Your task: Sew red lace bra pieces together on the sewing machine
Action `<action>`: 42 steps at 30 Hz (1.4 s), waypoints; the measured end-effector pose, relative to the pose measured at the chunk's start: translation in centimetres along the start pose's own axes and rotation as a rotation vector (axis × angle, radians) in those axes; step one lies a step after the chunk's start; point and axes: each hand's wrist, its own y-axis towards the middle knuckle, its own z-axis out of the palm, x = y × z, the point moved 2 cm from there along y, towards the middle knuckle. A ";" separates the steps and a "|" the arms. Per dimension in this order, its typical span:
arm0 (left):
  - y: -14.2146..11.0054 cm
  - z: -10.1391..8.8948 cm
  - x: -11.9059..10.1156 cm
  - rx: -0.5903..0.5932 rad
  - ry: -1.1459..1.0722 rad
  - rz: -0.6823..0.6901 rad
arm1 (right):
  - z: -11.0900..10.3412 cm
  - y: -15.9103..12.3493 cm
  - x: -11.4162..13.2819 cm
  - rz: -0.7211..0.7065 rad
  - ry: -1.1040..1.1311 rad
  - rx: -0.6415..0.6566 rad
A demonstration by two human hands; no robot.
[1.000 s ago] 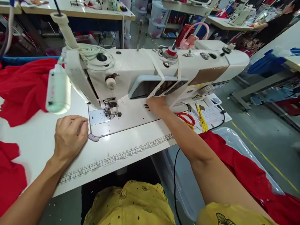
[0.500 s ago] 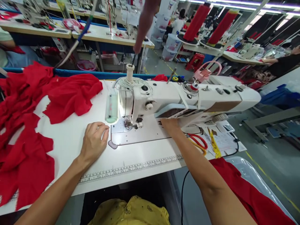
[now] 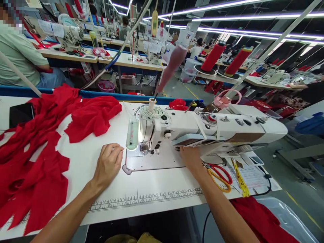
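My left hand (image 3: pixel 108 163) rests on the white table (image 3: pixel 83 165) just left of the sewing machine's needle plate (image 3: pixel 154 160), fingers loosely curled with nothing seen in them. My right hand (image 3: pixel 190 155) reaches under the arm of the white sewing machine (image 3: pixel 215 130); its fingers are hidden behind the machine body. Red-handled scissors (image 3: pixel 219 173) lie just right of that wrist. Cut pieces of red fabric (image 3: pixel 45 141) are spread over the table's left side.
A yellow measuring tape (image 3: pixel 239 179) and papers lie at the table's right end, with more red fabric (image 3: pixel 260 219) in a clear bin below. Red thread cones (image 3: pixel 212 57) stand behind. A seated person (image 3: pixel 22 57) works at far left.
The view has tilted upward, showing more of the room and the fabric pile. Both hands have kept their places on the table and under the machine arm.
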 end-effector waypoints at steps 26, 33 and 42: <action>-0.6 1.9 -2.8 0.652 -0.968 -0.835 | 0.9 0.6 11.7 -0.028 1.336 0.010; -0.7 2.0 -2.9 0.719 -0.987 -0.759 | 0.0 0.8 12.0 -0.071 1.232 0.097; -0.7 2.0 -2.6 0.786 -0.967 -0.767 | -1.0 0.5 11.0 -0.018 1.050 -0.044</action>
